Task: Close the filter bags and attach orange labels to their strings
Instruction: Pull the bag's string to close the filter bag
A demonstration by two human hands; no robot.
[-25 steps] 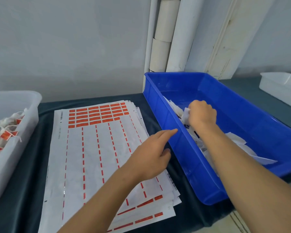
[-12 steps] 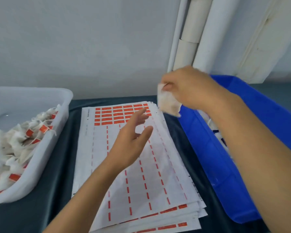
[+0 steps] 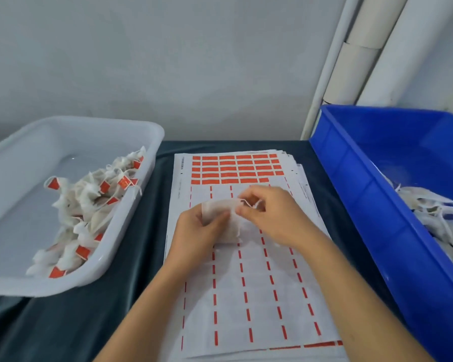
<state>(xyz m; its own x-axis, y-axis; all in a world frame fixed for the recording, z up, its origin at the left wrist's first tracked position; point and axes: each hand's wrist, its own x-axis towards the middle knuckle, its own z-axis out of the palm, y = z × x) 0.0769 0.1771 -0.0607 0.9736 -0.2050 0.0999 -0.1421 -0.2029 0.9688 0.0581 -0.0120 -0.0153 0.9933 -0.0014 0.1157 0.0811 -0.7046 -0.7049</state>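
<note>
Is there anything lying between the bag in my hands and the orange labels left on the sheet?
Nothing visible. The filter bag sits over peeled rows, and the remaining orange labels lie uncovered just beyond it on the top sheet.

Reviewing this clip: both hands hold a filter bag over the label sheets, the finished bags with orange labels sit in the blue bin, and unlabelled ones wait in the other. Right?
Not quite. The head view shows the labelled bags in the white tub on the left; the blue bin holds the unlabelled ones. The left hand and right hand do hold a filter bag over the label sheets.
</note>
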